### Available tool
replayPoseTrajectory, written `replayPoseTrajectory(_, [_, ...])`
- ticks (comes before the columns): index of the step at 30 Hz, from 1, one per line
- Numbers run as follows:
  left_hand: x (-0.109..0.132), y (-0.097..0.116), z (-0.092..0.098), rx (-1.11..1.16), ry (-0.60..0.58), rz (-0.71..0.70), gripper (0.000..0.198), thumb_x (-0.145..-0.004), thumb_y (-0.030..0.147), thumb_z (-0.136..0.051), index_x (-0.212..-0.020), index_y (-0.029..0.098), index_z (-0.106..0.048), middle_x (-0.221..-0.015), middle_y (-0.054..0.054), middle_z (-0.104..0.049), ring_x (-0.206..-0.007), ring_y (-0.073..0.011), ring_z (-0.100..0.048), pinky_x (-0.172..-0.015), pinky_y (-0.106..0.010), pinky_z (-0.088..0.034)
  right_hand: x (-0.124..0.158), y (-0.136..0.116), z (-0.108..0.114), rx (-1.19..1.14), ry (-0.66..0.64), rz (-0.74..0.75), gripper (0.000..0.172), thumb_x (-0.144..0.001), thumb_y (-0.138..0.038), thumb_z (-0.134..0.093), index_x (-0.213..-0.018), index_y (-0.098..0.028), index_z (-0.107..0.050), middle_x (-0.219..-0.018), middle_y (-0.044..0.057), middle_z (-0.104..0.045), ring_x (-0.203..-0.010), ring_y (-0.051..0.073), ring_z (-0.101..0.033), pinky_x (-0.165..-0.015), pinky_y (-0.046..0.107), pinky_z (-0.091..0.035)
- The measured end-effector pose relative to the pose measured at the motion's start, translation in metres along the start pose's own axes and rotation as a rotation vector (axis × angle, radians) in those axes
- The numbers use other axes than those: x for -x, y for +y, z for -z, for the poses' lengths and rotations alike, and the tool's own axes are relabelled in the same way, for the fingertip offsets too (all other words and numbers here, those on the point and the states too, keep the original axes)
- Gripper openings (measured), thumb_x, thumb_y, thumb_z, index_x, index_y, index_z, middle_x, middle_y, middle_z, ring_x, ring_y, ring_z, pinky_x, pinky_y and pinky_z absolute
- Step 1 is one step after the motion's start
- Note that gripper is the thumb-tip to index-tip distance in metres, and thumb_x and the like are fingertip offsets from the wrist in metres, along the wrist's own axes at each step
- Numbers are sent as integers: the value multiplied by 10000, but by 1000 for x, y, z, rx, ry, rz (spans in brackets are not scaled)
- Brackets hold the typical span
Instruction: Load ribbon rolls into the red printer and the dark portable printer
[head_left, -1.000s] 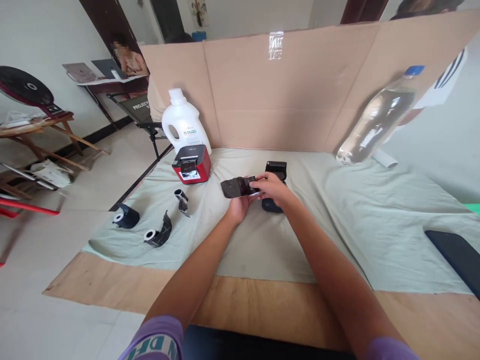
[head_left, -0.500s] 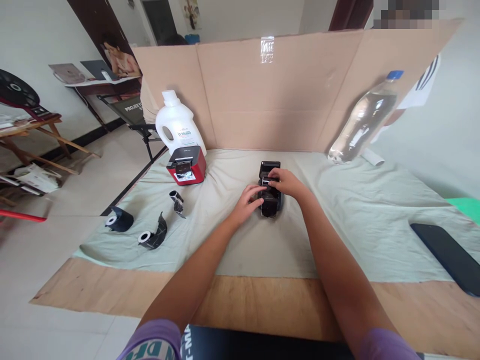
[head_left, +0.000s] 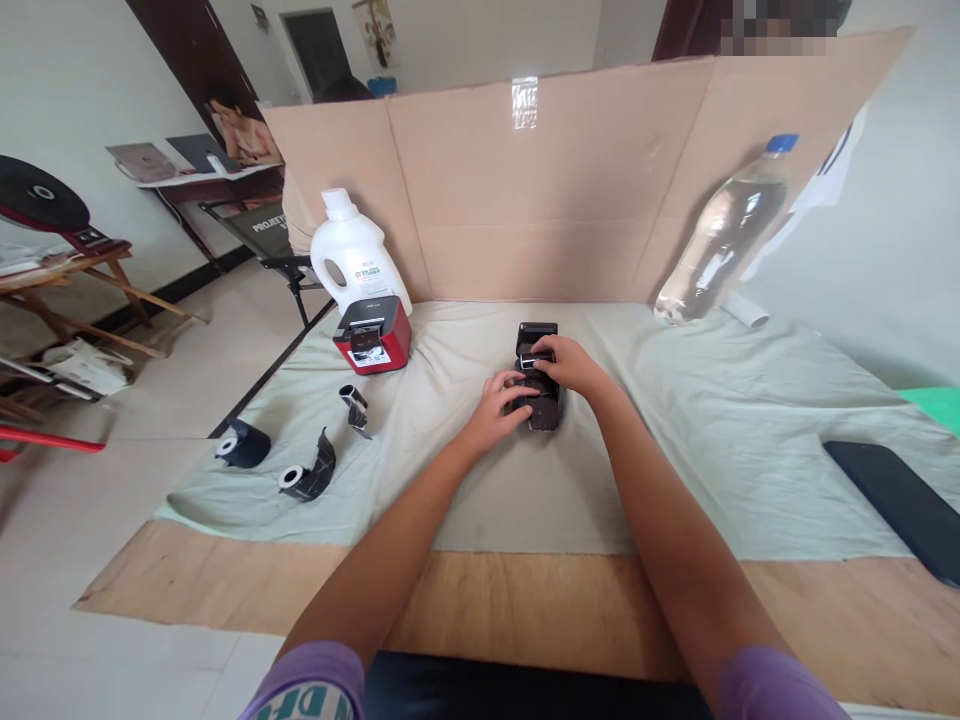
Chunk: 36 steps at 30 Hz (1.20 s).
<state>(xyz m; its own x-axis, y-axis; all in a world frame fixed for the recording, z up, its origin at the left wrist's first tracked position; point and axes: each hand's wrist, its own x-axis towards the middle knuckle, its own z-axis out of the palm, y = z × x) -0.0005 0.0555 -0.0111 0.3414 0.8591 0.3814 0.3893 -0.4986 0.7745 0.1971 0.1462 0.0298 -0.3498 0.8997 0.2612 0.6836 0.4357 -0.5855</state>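
Observation:
A small black device [head_left: 538, 331], apparently a label printer with its lid raised, stands on the cloth in front of me. My right hand [head_left: 568, 364] grips a black label roll [head_left: 533, 361] at the device's opening, fingers curled over its right end. From the roll a dark label strip [head_left: 544, 413] hangs towards me over the device's front. My left hand [head_left: 496, 410] is at the strip's left side, with its thumb and fingers on it. The hands and strip hide much of the device's body.
To the left lie three black label rolls [head_left: 244, 446] with loose ends. Behind them are a red printer [head_left: 388, 340] and a white jug [head_left: 356, 255]. A clear bottle [head_left: 720, 245] leans on the cardboard screen [head_left: 540, 210]. A dark phone [head_left: 892, 505] lies far right.
My left fingers have moved further across the label strip. The roll in my right hand has shifted slightly. The view has turned a little; the other things stay put.

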Motion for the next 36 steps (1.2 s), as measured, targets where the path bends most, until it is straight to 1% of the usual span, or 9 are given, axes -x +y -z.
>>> replayPoseTrajectory(7, [0, 0, -1, -10, -1, -2, 310, -893, 267, -627, -1190, 261, -716, -1394, -85, -493, -1327, -278, -425, -1134, -461, -403, 5, -8, -1, 71, 8, -59, 265, -825, -90, -630, -1060, -188, -702, -1098, 71, -717, -1057, 229, -632, -956, 360, -482])
replayPoseTrajectory(11, [0, 0, -2, -43, 2, -21, 342, -888, 285, -635, -1223, 265, -696, -1402, -85, -489, -1299, -281, -423, -1128, -465, -398, 9, -20, -2, 251, 19, -157, 227, -827, -175, -676, -1046, -188, -736, -1163, 135, -638, -1159, 310, -533, -970, 427, -463])
replayPoseTrajectory(15, [0, -1, -2, -65, 2, -40, 386, -868, 258, -630, -1251, 258, -676, -1409, -90, -479, -1291, -290, -413, -1144, -484, -371, 13, -29, -3, 266, -24, -281, 186, -847, -220, -657, -1013, -200, -737, -1173, 152, -599, -1158, 336, -497, -949, 446, -454])
replayPoseTrajectory(17, [0, -2, -3, -77, -6, -49, 439, -830, 195, -624, -1263, 261, -665, -1414, -89, -469, -1298, -294, -408, -1161, -496, -348, 13, -31, -4, 284, 14, -314, 206, -829, -243, -674, -1028, -199, -704, -1172, 165, -588, -1161, 348, -486, -943, 457, -448])
replayPoseTrajectory(21, [0, -3, -3, -114, -43, -66, 587, -742, 117, -654, -1309, 265, -633, -1429, -96, -436, -1314, -311, -391, -1187, -520, -310, 12, -29, -7, 334, 158, -405, 522, -724, -315, -776, -1177, -154, -571, -1192, 210, -583, -1188, 387, -477, -977, 504, -415])
replayPoseTrajectory(25, [1, -4, -4, -155, -24, -78, 434, -850, 225, -667, -1278, 292, -676, -1424, -91, -434, -1297, -294, -397, -1163, -491, -351, 9, -23, -6, 206, 218, -437, 708, -721, -354, -761, -1331, -170, -455, -1282, 205, -589, -1233, 411, -477, -1007, 533, -395])
replayPoseTrajectory(28, [-1, -5, -4, -159, 14, -128, 269, -920, 260, -618, -1148, 297, -755, -1364, -79, -493, -1217, -259, -441, -1129, -463, -390, 6, -17, -4, 32, 211, -374, 665, -803, -355, -672, -1404, -243, -411, -1318, 138, -618, -1207, 356, -530, -1001, 498, -420])
replayPoseTrajectory(32, [-2, -7, -5, -89, 102, -221, 220, -934, 249, -603, -1052, 260, -789, -1222, -88, -576, -1099, -216, -515, -1042, -410, -454, 5, -11, 3, -88, 240, -314, 475, -867, -285, -565, -1332, -247, -477, -1214, 87, -678, -957, 244, -639, -927, 416, -466])
replayPoseTrajectory(36, [1, -6, -7, -23, 108, -212, 252, -943, 264, -566, -1069, 237, -782, -925, -58, -598, -811, -149, -562, -769, -291, -508, 7, -11, 18, -56, 163, -253, 280, -844, -235, -582, -1119, -261, -539, -1067, 24, -693, -820, 189, -634, -901, 397, -455])
